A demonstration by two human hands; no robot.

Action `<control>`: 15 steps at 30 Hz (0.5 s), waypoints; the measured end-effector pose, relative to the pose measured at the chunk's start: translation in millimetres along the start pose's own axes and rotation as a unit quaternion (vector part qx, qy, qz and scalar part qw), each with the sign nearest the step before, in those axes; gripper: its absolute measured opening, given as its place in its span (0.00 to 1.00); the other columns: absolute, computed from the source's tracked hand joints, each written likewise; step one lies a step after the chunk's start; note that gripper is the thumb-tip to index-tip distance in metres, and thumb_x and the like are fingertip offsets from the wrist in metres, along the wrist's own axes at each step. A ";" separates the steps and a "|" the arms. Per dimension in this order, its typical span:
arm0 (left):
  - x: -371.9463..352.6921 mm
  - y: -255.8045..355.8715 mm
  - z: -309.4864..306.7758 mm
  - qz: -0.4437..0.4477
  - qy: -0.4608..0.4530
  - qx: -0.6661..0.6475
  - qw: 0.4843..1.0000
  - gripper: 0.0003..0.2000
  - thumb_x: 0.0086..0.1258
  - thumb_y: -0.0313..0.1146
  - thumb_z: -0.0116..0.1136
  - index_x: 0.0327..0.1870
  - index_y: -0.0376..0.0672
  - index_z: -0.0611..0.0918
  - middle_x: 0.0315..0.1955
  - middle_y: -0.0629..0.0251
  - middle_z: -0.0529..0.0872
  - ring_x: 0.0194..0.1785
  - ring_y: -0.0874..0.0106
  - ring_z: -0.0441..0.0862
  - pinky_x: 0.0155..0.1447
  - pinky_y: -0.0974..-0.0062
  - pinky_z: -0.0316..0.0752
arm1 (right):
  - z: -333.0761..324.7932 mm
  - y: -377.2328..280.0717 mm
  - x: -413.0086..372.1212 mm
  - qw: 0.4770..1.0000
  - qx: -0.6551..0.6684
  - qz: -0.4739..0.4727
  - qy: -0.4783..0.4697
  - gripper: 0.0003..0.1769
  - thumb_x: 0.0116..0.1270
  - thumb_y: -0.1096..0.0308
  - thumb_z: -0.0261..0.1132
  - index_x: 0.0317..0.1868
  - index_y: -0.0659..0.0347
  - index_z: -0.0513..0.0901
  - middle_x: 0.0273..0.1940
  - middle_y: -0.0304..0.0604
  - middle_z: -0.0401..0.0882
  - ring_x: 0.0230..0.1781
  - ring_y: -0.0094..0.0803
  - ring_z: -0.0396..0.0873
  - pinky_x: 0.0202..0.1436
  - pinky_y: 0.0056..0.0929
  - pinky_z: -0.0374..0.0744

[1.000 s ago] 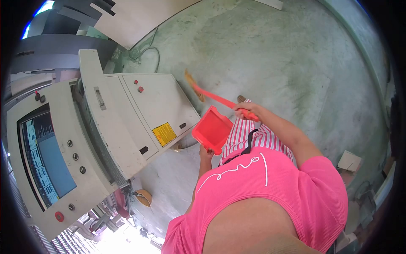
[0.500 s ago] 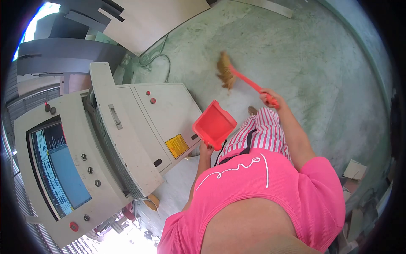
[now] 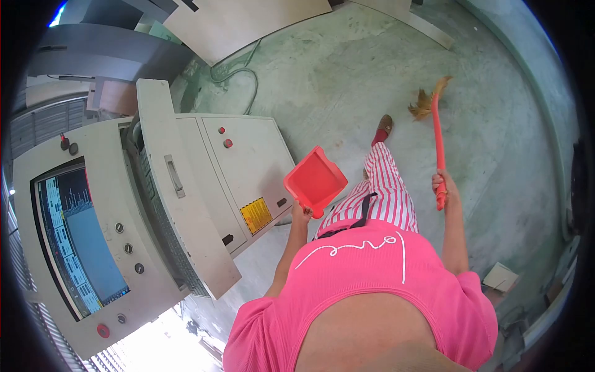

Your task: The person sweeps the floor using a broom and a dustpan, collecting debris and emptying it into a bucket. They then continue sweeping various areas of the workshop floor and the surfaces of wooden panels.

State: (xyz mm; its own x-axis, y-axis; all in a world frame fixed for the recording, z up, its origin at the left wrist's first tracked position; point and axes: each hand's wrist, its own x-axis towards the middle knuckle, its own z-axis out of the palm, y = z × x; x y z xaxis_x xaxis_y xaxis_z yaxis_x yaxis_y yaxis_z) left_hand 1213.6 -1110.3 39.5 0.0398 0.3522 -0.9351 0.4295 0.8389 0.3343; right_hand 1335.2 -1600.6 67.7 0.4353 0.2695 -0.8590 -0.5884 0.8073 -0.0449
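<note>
Head view: left hand [image 3: 302, 214] was seen closed tight round the short handle of a red dustpan [image 3: 315, 180], which was held up off the ground at waist height, open side tilted upward, just beside the grey machine cabinet [image 3: 242, 167]. Right hand [image 3: 446, 188] was wrapped firmly round the lower end of a red broom [image 3: 438, 142]; the handle was pointed away from the body, nearly straight up in frame. Straw bristles [image 3: 424, 102] were found at the far end, at or just above the green concrete floor [image 3: 347, 74]; contact could not be told. Broom and dustpan were kept well apart, with a striped trouser leg [image 3: 384, 192] and one red shoe [image 3: 383, 129] between them. A yellow label [image 3: 256, 215] was noted on the cabinet, a lit screen [image 3: 80, 242] on the panel at far left. A cable [image 3: 238, 77] was seen lying on the floor behind the cabinet, near a pale board [image 3: 242, 25].
</note>
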 end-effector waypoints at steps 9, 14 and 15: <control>21.8 27.1 41.5 -0.006 -0.004 0.054 0.999 0.13 0.60 0.47 0.43 0.29 0.45 0.69 0.08 0.70 0.64 0.12 0.77 0.64 0.19 0.78 0.66 | 141.5 22.1 39.3 0.954 -0.211 0.194 -0.085 0.08 0.57 0.69 0.55 0.31 0.55 0.62 0.15 0.30 0.62 0.11 0.13 0.61 0.11 0.13 0.64; 12.4 44.9 90.1 0.020 0.038 0.051 0.998 0.13 0.60 0.45 0.43 0.28 0.45 0.69 0.09 0.69 0.65 0.13 0.77 0.65 0.20 0.78 0.66 | 230.6 47.3 132.9 0.909 -0.257 0.272 -0.186 0.08 0.58 0.68 0.56 0.28 0.56 0.64 0.14 0.31 0.62 0.10 0.16 0.60 0.10 0.13 0.62; 14.8 47.7 95.9 0.018 0.028 0.033 0.999 0.12 0.60 0.45 0.43 0.27 0.45 0.69 0.10 0.70 0.66 0.13 0.77 0.65 0.20 0.78 0.66 | 248.5 54.1 153.2 0.901 -0.272 0.265 -0.212 0.08 0.58 0.68 0.55 0.29 0.57 0.63 0.15 0.31 0.63 0.10 0.16 0.61 0.10 0.14 0.62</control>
State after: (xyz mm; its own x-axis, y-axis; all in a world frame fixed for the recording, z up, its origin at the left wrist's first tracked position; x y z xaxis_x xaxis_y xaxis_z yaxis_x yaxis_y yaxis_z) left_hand 1321.2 -1104.8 30.3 0.0070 0.4067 -0.9135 0.4877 0.7961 0.3582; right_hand 1539.4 -1385.2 60.5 0.1488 0.8098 -0.5675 -0.9865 0.1612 -0.0287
